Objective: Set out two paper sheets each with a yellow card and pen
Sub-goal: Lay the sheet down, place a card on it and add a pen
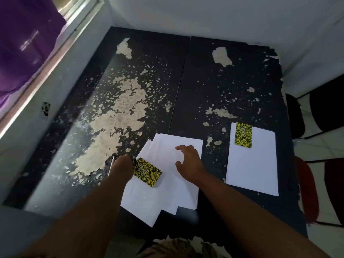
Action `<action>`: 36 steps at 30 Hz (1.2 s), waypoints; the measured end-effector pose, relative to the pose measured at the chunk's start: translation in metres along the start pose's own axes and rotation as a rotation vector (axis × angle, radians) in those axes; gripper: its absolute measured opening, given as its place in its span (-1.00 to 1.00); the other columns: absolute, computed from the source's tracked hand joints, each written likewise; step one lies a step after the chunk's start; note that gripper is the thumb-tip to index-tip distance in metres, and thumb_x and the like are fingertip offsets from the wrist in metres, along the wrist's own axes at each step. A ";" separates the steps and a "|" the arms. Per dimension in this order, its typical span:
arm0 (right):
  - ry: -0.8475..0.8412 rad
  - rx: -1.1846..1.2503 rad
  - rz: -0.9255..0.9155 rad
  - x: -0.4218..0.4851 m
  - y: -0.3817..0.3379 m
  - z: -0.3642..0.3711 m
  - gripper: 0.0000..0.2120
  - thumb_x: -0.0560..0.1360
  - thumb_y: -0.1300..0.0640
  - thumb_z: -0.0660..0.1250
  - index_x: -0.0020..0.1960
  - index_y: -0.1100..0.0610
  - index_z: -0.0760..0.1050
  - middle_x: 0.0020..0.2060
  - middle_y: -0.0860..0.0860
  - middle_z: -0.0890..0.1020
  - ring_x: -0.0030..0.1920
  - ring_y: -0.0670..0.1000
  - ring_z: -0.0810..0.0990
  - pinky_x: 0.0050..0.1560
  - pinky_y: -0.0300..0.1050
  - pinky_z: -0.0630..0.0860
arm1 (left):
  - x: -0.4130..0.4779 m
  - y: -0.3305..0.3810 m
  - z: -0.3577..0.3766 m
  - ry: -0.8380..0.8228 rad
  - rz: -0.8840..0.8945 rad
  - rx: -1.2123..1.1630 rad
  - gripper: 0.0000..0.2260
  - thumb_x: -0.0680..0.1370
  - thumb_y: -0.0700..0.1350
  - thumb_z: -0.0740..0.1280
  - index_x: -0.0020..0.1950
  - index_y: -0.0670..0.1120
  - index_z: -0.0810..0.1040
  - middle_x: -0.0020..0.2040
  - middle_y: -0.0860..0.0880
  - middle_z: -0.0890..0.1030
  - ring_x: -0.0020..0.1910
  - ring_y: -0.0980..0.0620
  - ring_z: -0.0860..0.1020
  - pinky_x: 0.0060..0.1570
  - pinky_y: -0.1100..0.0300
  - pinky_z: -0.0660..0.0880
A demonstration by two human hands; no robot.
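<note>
Left hand (122, 167) grip on pen (111, 164); right hand (188, 161) spread above papers (167, 183).

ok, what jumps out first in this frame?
The dark table with big pale patches of peeling paint, mostly on its left half. Then two yellow speckled cards: one card on the loose fanned sheets near centre, another card atop the neat sheet at right. Left hand holds a pen.

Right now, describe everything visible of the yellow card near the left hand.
The yellow card is a small rounded rectangle, yellow speckled with black, with a faint dark mark at its middle. It lies flat and skewed on the fanned white paper sheets, near their left edge. The left hand covers its upper left corner.
</note>
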State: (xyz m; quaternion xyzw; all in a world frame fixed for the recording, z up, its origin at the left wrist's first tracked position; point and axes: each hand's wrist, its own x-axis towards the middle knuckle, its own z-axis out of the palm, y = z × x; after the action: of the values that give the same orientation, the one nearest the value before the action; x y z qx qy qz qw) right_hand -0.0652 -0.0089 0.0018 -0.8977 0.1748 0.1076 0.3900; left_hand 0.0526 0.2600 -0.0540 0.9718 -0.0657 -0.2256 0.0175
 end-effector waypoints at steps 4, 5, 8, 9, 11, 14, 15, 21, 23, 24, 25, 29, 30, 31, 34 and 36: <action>0.000 0.005 0.023 -0.003 0.014 -0.003 -0.49 0.54 0.12 0.41 0.46 -0.04 0.40 0.37 0.00 0.44 0.41 0.04 0.42 0.39 -0.07 0.47 | 0.001 0.004 0.008 0.050 0.009 -0.011 -0.78 0.54 -0.27 0.27 0.18 -0.23 0.51 0.08 -0.23 0.62 0.07 -0.24 0.65 0.03 -0.09 0.62; 0.002 0.014 0.025 -0.004 0.016 -0.004 -0.50 0.54 0.13 0.41 0.45 -0.04 0.41 0.36 0.00 0.45 0.41 0.03 0.43 0.38 -0.08 0.48 | 0.000 0.008 0.006 0.075 -0.006 -0.080 -0.77 0.53 -0.28 0.28 0.19 -0.25 0.51 0.09 -0.24 0.60 0.08 -0.27 0.63 0.02 -0.11 0.60; 0.020 0.040 0.024 -0.003 0.018 -0.006 -0.52 0.54 0.14 0.41 0.42 -0.06 0.42 0.34 -0.01 0.47 0.39 0.02 0.46 0.34 -0.15 0.47 | 0.001 0.029 -0.012 0.178 0.026 -0.304 -0.79 0.54 -0.24 0.32 0.17 -0.22 0.51 0.07 -0.21 0.57 0.02 -0.26 0.59 -0.04 -0.08 0.57; 0.029 0.049 0.024 -0.003 0.017 -0.007 -0.53 0.54 0.14 0.41 0.42 -0.06 0.43 0.33 -0.02 0.48 0.37 0.01 0.47 0.32 -0.17 0.46 | 0.001 0.040 -0.019 0.229 0.064 -0.383 -0.82 0.54 -0.22 0.33 0.13 -0.19 0.50 0.03 -0.18 0.57 -0.04 -0.21 0.58 -0.11 -0.03 0.54; 0.056 0.076 0.026 -0.002 0.015 -0.012 -0.55 0.55 0.14 0.42 0.40 -0.06 0.45 0.31 -0.02 0.50 0.33 0.01 0.52 0.28 -0.20 0.49 | -0.002 0.069 -0.034 0.317 0.111 -0.565 -0.88 0.50 -0.21 0.36 0.02 -0.13 0.52 -0.09 -0.10 0.58 -0.16 -0.11 0.56 -0.23 0.08 0.43; 0.099 0.122 0.040 -0.003 0.011 -0.021 -0.56 0.55 0.07 0.45 0.41 -0.06 0.48 0.31 -0.04 0.54 0.28 -0.01 0.57 0.28 -0.15 0.56 | -0.008 0.121 -0.051 0.322 0.140 -0.803 -0.90 0.53 -0.20 0.43 0.02 -0.13 0.58 -0.12 -0.05 0.63 -0.17 -0.05 0.61 -0.26 0.19 0.45; 0.118 0.131 0.059 -0.005 0.012 -0.027 -0.55 0.55 0.01 0.46 0.41 -0.06 0.49 0.31 -0.05 0.56 0.26 -0.02 0.58 0.28 -0.13 0.57 | -0.012 0.140 -0.054 0.253 0.126 -0.901 -0.87 0.54 -0.18 0.45 0.06 -0.12 0.59 -0.09 -0.04 0.65 -0.13 -0.04 0.64 -0.21 0.21 0.53; 0.249 0.140 0.169 -0.021 0.042 -0.062 -0.68 0.61 0.01 0.39 0.34 0.02 0.62 0.12 -0.04 0.71 0.10 0.00 0.68 0.07 -0.23 0.52 | -0.042 0.228 -0.042 -0.061 0.155 -1.118 -0.80 0.54 -0.10 0.50 0.12 -0.09 0.60 -0.01 -0.06 0.72 -0.03 -0.07 0.72 0.04 0.08 0.69; 0.308 0.143 0.162 -0.032 0.064 -0.078 -0.78 0.62 0.08 0.36 0.20 0.06 0.70 0.02 -0.01 0.75 0.02 0.02 0.70 -0.02 -0.23 0.47 | -0.052 0.255 -0.031 -0.112 0.176 -1.135 -0.81 0.50 -0.10 0.52 0.06 -0.06 0.60 -0.03 -0.06 0.72 -0.04 -0.08 0.73 0.02 0.04 0.70; 0.320 0.147 0.172 -0.037 0.074 -0.084 -0.81 0.61 0.10 0.36 0.14 0.07 0.71 -0.02 -0.01 0.75 -0.02 0.02 0.69 -0.04 -0.23 0.46 | -0.056 0.266 -0.025 -0.130 0.179 -1.130 -0.81 0.48 -0.10 0.52 0.04 -0.04 0.60 -0.04 -0.07 0.71 -0.05 -0.08 0.73 0.04 -0.02 0.69; 0.325 0.153 0.191 -0.043 0.089 -0.092 -0.85 0.58 0.09 0.39 0.08 0.06 0.72 -0.07 -0.01 0.75 -0.07 0.01 0.68 -0.07 -0.21 0.48 | -0.061 0.281 -0.019 -0.148 0.188 -1.105 -0.81 0.46 -0.09 0.52 0.02 -0.03 0.60 -0.04 -0.06 0.71 -0.06 -0.06 0.72 0.05 -0.07 0.68; 0.317 0.157 0.261 -0.061 0.144 -0.115 -0.95 0.51 0.12 0.46 -0.05 0.03 0.70 -0.20 -0.05 0.72 -0.19 -0.06 0.65 -0.09 -0.17 0.55 | -0.080 0.333 -0.001 -0.183 0.241 -1.004 -0.80 0.45 -0.05 0.50 0.03 -0.02 0.61 -0.07 0.01 0.73 -0.07 0.02 0.71 0.01 0.06 0.66; 0.318 0.165 0.273 -0.065 0.156 -0.121 -0.95 0.50 0.12 0.47 -0.05 0.02 0.70 -0.21 -0.05 0.72 -0.20 -0.07 0.65 -0.10 -0.20 0.53 | -0.084 0.346 0.003 -0.207 0.252 -1.000 -0.80 0.46 -0.07 0.51 0.04 -0.04 0.61 -0.08 0.01 0.73 -0.07 0.01 0.72 -0.07 0.17 0.65; 0.316 0.168 0.289 -0.068 0.167 -0.127 -0.95 0.50 0.12 0.48 -0.05 0.01 0.70 -0.21 -0.05 0.72 -0.21 -0.08 0.65 -0.13 -0.23 0.50 | -0.088 0.357 0.006 -0.241 0.263 -1.015 -0.79 0.47 -0.11 0.51 0.06 -0.07 0.61 -0.08 -0.01 0.74 -0.07 -0.01 0.72 -0.15 0.27 0.63; 0.305 0.151 0.354 -0.075 0.199 -0.147 -0.93 0.49 0.11 0.48 -0.03 0.05 0.68 -0.19 -0.03 0.71 -0.19 -0.04 0.65 -0.14 -0.23 0.50 | -0.096 0.390 0.020 -0.328 0.311 -1.019 -0.77 0.49 -0.15 0.50 0.13 -0.07 0.61 0.01 -0.02 0.73 0.00 0.00 0.71 -0.05 0.19 0.65; 0.301 0.112 0.425 -0.077 0.218 -0.157 -0.89 0.49 0.09 0.48 0.00 0.07 0.67 -0.16 -0.01 0.72 -0.14 -0.01 0.66 -0.07 -0.17 0.54 | -0.098 0.405 0.029 -0.347 0.389 -0.868 -0.75 0.55 -0.12 0.44 0.23 -0.04 0.60 0.16 0.02 0.69 0.07 0.05 0.65 0.04 0.18 0.58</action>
State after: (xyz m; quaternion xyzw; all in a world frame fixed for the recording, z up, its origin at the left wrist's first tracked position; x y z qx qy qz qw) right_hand -0.2133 -0.2455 -0.0116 -0.8236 0.4212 0.0425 0.3774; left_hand -0.0957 -0.1276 -0.0112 0.7930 -0.1476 -0.3828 0.4504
